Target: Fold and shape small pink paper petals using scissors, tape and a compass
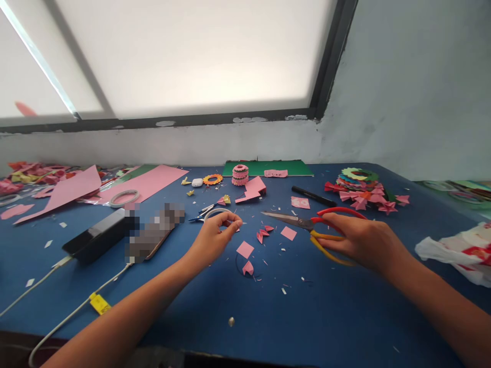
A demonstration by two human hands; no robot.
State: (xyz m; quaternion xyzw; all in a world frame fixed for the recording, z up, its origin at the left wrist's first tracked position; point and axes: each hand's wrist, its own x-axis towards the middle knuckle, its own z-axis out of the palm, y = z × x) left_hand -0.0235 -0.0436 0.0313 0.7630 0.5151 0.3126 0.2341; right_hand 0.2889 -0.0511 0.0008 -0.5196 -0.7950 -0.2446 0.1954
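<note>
My right hand (362, 237) grips a pair of scissors (293, 220) by its red and yellow handles, the blades slightly apart and pointing left. My left hand (218, 235) is closed in a pinch over the table; whatever lies between thumb and fingertips is too small to make out. A roll of white tape (209, 212) is partly hidden behind that hand. Between and below the hands lie a pink paper square (245, 249), a second pink square (289, 233), small folded red-pink pieces (263, 234) and a folded pink piece (248, 268) beside a dark thread loop.
On the blue table (215, 317) stand a stack of pink paper rings (240, 175) and, at right, a pile of paper flowers (360, 189). A black marker (312, 196) lies behind the scissors. Left are a phone (157, 232), a black device (99, 232) and cables. A plastic bag (460, 253) sits far right.
</note>
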